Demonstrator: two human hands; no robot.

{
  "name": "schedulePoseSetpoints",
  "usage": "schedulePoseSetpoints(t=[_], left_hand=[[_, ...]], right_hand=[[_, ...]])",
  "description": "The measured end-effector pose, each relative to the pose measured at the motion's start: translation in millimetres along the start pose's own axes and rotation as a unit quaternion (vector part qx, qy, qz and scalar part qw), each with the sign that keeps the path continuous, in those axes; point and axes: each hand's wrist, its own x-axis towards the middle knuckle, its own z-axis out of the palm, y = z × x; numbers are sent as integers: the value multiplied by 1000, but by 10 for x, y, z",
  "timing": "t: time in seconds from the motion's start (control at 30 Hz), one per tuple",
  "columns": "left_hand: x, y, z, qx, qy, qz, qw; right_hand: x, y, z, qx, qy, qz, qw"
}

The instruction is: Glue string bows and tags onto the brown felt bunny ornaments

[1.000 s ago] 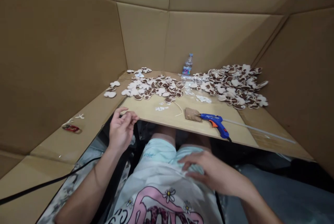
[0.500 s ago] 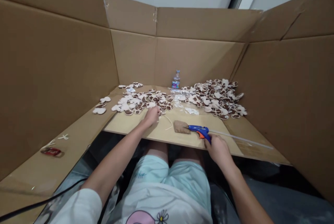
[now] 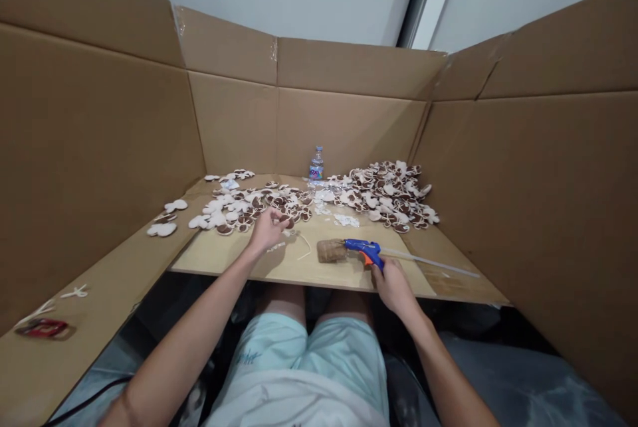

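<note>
My right hand (image 3: 393, 287) grips the handle of a blue hot glue gun (image 3: 366, 252) with an orange trigger. The gun's nozzle points left and rests against a brown burlap-like pad (image 3: 331, 251) on a light wooden board (image 3: 229, 257). A long white glue stick (image 3: 428, 262) runs right from the gun's back. My left hand (image 3: 266, 229) hovers at the front edge of a spread of white-and-brown mouse-head-shaped cutouts (image 3: 244, 209), fingers reaching toward them. I see nothing held in it.
A larger heap of the same cutouts (image 3: 389, 194) lies at the right, behind it a plastic water bottle (image 3: 316, 163). Cardboard walls (image 3: 343, 128) surround the board. On the left cardboard ledge lie several cutouts, a red packet (image 3: 44, 329) and a black cable (image 3: 84, 404).
Both hands have come forward from my lap to the board, and my right hand has taken the glue gun. My left hand has lifted slightly off the cutouts. The view has tilted upward.
</note>
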Motion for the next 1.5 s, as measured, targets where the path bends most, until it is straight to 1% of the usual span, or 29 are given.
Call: schedulePoseSetpoints(t=[0.07,0.17,0.27,0.33,0.43,0.53,0.6,0.7,0.9,0.97,1.03,1.1,1.2,1.27,1.4,1.5], left_hand=[[-121,12,61,-38,-14,7,999],[-219,41,213,-64,-76,16,995],[-215,75,363,-61,-128,33,989],[-191,91,432,-51,-143,49,987],[-171,103,490,-26,-161,71,984],[-173,105,515,3,-196,87,977],[-173,100,514,20,-216,95,971],[-161,85,470,40,-228,107,967],[-155,56,261,68,-227,118,964],[-158,56,222,71,-222,117,965],[-156,70,228,68,-216,118,967],[-148,100,272,61,-221,120,966],[-139,152,353,55,-246,116,961],[-137,170,372,54,-263,110,957],[-138,144,294,51,-273,103,955],[-140,120,211,40,-257,99,960]], right_hand=[[8,4,-17,16,0,4,1000],[6,14,-44,34,-7,16,999],[6,29,-60,46,-17,33,998],[14,39,-64,53,-23,44,997],[27,48,-67,66,-31,56,996],[27,46,-78,76,-31,62,995],[22,40,-91,84,-29,64,994],[15,33,-107,97,-19,66,993],[19,30,-79,150,-9,64,987],[15,21,-60,173,-12,66,983],[4,8,-46,195,-16,71,978],[-12,-7,-40,217,-20,79,973],[-32,-14,-38,246,-23,95,964],[-34,-5,-31,262,-25,106,959],[-16,24,-3,286,-28,116,951],[-10,13,8,295,-30,116,948]])
